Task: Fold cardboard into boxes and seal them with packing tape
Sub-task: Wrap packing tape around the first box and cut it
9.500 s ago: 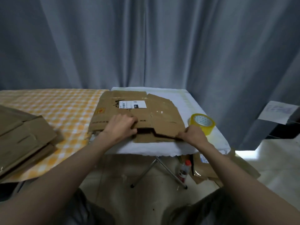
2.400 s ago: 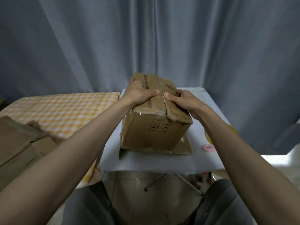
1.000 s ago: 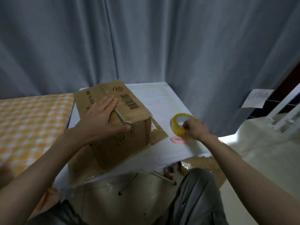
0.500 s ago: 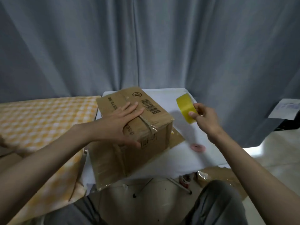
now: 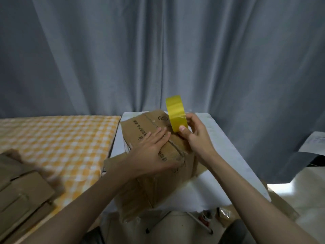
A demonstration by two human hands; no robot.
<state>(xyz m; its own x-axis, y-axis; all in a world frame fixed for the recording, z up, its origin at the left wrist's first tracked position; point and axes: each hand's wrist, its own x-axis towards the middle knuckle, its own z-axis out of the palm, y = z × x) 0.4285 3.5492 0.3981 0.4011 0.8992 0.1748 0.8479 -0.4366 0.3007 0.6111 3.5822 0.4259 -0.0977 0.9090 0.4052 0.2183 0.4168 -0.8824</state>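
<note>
A yellow tape roll (image 5: 176, 115) is gripped on edge by the right hand (image 5: 195, 136) above the top seam of the cardboard box (image 5: 158, 166), whose flaps are pressed flat by the straight-fingered left hand (image 5: 151, 152), the box being set on the white table (image 5: 219, 148).

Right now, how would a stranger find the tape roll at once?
Find the white table before the grey curtain. A cardboard box stands on it, the left hand flat on top. The tape roll, held above by the right hand, is the only bright yellow thing.
</note>
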